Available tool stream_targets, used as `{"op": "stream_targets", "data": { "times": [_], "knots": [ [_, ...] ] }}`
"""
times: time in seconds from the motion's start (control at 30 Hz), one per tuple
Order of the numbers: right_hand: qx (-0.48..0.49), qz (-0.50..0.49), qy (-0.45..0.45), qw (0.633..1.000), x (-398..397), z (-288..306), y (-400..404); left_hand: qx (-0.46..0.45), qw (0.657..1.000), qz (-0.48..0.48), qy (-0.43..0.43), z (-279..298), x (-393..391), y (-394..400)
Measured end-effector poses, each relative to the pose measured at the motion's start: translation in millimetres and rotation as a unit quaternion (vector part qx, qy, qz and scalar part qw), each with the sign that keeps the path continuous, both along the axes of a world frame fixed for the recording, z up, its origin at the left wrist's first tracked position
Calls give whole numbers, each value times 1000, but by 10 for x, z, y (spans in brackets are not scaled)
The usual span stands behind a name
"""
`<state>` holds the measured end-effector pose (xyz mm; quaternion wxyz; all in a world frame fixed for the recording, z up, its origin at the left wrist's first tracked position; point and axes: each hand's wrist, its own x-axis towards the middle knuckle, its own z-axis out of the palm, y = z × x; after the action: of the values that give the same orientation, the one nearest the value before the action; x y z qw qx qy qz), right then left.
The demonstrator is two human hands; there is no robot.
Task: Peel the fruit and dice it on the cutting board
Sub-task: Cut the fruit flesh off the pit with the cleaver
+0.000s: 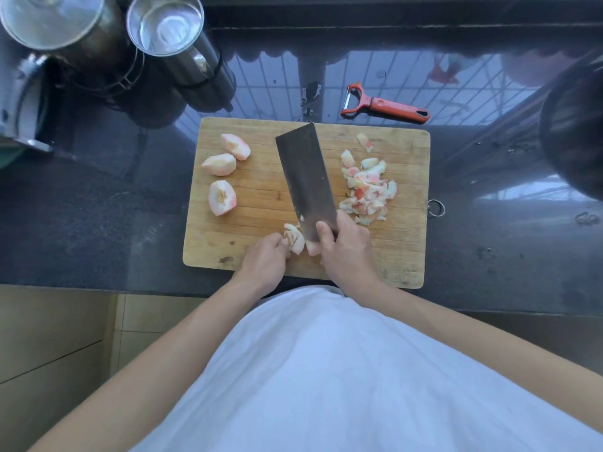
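A dark, glossy tabletop (98,197) carries a wooden cutting board (261,197) set square in front of the person, with two steel pots (169,31) at the far left and an orange-handled peeler (385,104) lying just beyond the board's far edge. On the board, a cleaver (305,181) stands with its broad blade running from the far middle down toward the near edge; the right hand (346,252) has its grip clenched round the handle, a forefinger laid along the blade's side. The left hand (266,261) pinches a peeled fruit wedge (295,238) with curled fingertips — the wedge sits right against the blade, near the board's near edge, already parted into a few slices. Right of the blade lies a heap of pink-and-white peelings (368,190). On the left part of the board rest three more peeled fruit quarters (222,171), apart from one another — the nearest shows its pitted core face up.
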<state>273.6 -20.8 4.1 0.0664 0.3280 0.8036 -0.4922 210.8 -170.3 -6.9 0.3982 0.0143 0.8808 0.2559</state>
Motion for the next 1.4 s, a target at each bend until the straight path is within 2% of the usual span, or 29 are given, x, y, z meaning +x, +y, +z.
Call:
{"op": "stream_targets", "data": {
  "times": [0.13,0.4,0.6,0.73,1.2,1.3,1.4],
  "knots": [
    [-24,-15,-6,1000,11,10,7,-35,999,30,8,-14,-8,-60],
    [-43,-54,-3,998,16,82,53,5,997,62,34,86,-22,1],
    [-21,2,-9,1000,17,238,-10,19,994,91,55,44,-38,4],
    [25,54,-15,998,-9,240,-188,49,994,89,33,31,-25,-38],
    [227,98,-1,969,199,202,-595,64,998,4,-7,-18,-162,-49],
    [242,83,-10,967,276,185,-653,91,992,59,-59,-20,-194,-58],
    [240,83,-14,967,314,186,-765,127,961,181,-168,9,-236,-43]
  ]
}}
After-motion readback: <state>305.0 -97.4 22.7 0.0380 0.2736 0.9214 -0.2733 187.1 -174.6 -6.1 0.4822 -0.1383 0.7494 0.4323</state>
